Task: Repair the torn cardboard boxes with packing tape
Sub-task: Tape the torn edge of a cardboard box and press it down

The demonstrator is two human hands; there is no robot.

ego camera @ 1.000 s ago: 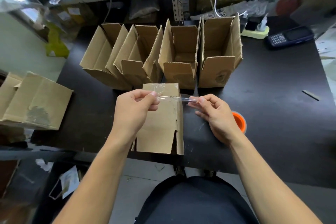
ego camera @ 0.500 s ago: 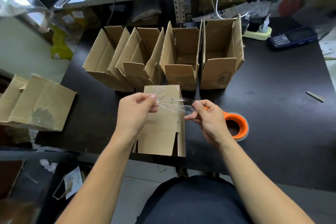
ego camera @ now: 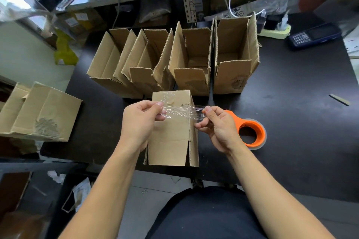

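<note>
A small cardboard box (ego camera: 171, 141) lies on its side on the black table, just in front of me. Over its far end I hold a wrinkled strip of clear tape (ego camera: 181, 112) stretched crosswise. My left hand (ego camera: 139, 122) pinches the strip's left end and my right hand (ego camera: 217, 126) pinches its right end. An older patch of clear tape shows on the box's far face. The orange tape dispenser (ego camera: 250, 132) rests on the table just right of my right hand.
Several open cardboard boxes (ego camera: 191, 60) stand in a row behind the box. A torn closed box (ego camera: 40, 112) sits at the left, off the black table (ego camera: 291, 122). A dark handset (ego camera: 314, 35) and a power strip lie at the back right.
The tape strip has gone from taut and flat to twisted and wrinkled. My right hand shifted slightly left, uncovering the orange dispenser on the table.
</note>
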